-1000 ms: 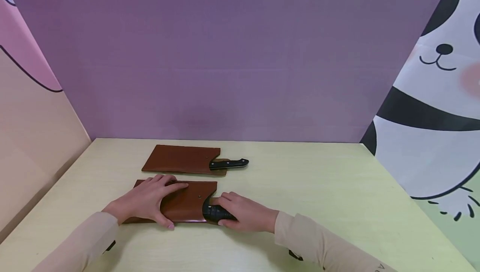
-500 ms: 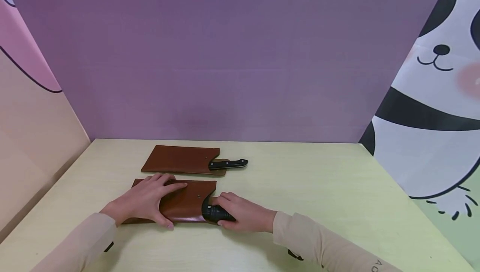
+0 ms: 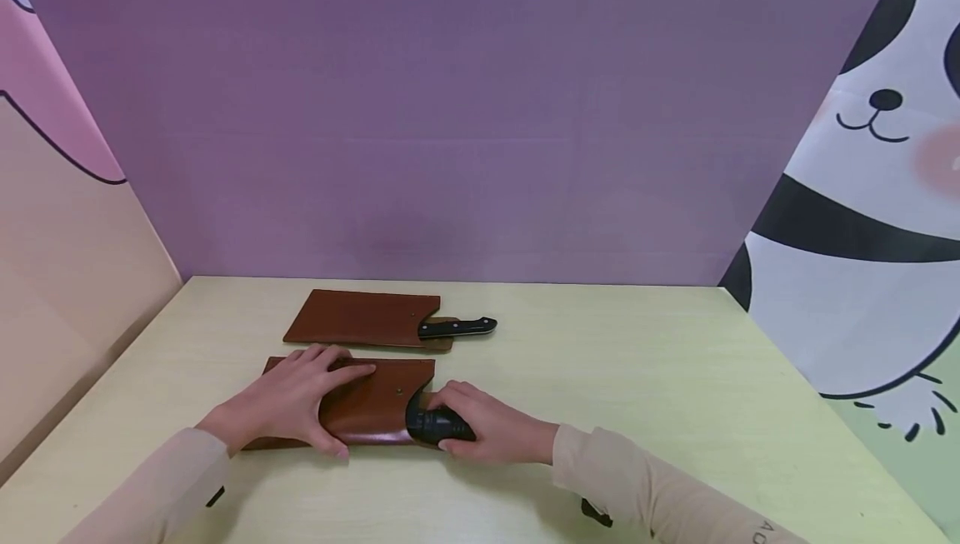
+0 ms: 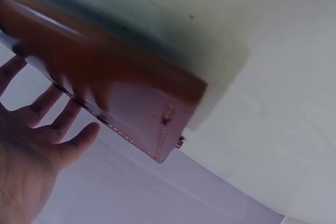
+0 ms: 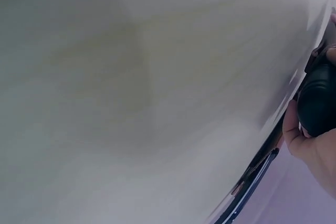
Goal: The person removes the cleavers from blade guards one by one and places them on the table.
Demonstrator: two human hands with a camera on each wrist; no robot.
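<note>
A brown leather sheath (image 3: 367,411) lies near the table's front, with a thick black knife handle (image 3: 444,426) standing out of its right end. The blade is hidden inside. My right hand (image 3: 491,427) grips that handle, thumb at the near side. Across the left part of the sheath my left hand (image 3: 300,398) rests with spread fingers, its thumb at the near edge. In the left wrist view the outstretched fingers of the left hand (image 4: 37,150) meet the stitched edge of the leather. The right wrist view catches the ridged dark handle (image 5: 315,98) at its right border.
Behind lies a second brown sheath (image 3: 360,319), holding a knife with a riveted black handle (image 3: 468,327). The pale table (image 3: 637,361) ends at a purple backdrop (image 3: 480,152). A panda picture (image 3: 862,302) stands to the right.
My right hand and the black handle have shifted very slightly to the right. The left hand and the far sheath stay in place.
</note>
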